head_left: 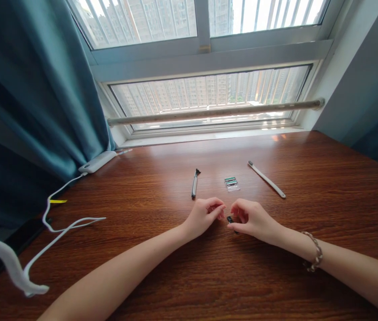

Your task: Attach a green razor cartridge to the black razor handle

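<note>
My right hand [251, 217] pinches a small black piece [230, 220], apparently a razor cartridge, between thumb and fingers just above the table. Close beside it on the left, my left hand [207, 216] has its thumb and fingers pressed together; anything between them is too small to make out. The two hands are slightly apart. Beyond the left hand lies a razor [194, 183] with a grey and black handle, head pointing away. Past the gap between my hands, a clear plastic holder [233, 188] with green-and-black blade cartridges [230, 180] rests flat.
A white toothbrush [267, 179] lies diagonally at the right on the brown wooden table [326, 191]. At the left are a white power strip [98, 162], a looping white cable [56, 231] and a curved white stand [10, 265]. Behind stands a window with a horizontal rail [215, 112].
</note>
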The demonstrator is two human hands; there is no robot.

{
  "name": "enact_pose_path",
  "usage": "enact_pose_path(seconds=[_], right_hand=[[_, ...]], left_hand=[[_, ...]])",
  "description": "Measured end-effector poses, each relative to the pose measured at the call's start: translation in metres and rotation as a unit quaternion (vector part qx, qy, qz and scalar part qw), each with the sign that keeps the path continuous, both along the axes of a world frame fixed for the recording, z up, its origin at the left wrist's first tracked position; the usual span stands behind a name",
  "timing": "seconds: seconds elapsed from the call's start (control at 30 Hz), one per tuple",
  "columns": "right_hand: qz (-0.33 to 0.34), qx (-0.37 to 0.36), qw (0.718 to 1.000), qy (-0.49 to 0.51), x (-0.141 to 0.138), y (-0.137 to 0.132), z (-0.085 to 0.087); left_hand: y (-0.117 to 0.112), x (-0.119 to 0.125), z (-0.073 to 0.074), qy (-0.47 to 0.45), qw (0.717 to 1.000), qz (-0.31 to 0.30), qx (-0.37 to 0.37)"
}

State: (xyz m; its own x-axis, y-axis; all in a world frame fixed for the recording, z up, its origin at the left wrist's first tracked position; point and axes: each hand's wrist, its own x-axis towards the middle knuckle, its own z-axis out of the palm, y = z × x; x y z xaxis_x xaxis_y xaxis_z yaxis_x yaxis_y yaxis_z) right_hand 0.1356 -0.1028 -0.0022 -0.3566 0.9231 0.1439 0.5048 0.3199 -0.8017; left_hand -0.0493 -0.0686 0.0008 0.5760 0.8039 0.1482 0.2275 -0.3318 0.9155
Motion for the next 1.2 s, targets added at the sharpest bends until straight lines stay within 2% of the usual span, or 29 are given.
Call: enact_pose_path(seconds=[0.17,0.3,0.43,0.63,0.83,1.0,1.2], right_hand=[[-0.001,0.072,0.995,-0.073,-0.003,-0.003,0.002],[-0.010,0.095,0.993,-0.071,-0.003,-0.002,0.000],[-0.003,0.082,0.996,-0.033,0.000,0.000,-0.002],[-0.033,-0.012,0.998,0.057,0.003,0.007,-0.002],[-0.063,-0.094,0.982,0.150,0.006,0.011,0.001],[-0.067,-0.117,0.973,0.186,0.005,0.010,0.002],[-0.087,-0.088,0.964,0.236,0.004,0.009,0.003]], left_hand=[[-0.001,-0.001,0.004,0.072,0.995,-0.021,0.071],[0.000,-0.001,0.004,0.087,0.989,-0.047,0.110],[0.001,0.000,0.003,0.072,0.990,-0.045,0.113],[0.004,-0.001,0.001,0.051,0.995,-0.020,0.078],[0.008,-0.002,-0.003,0.011,0.999,-0.021,-0.031],[0.009,-0.001,-0.002,-0.010,0.996,0.001,-0.088],[0.012,0.000,0.003,-0.036,0.988,0.055,-0.142]])
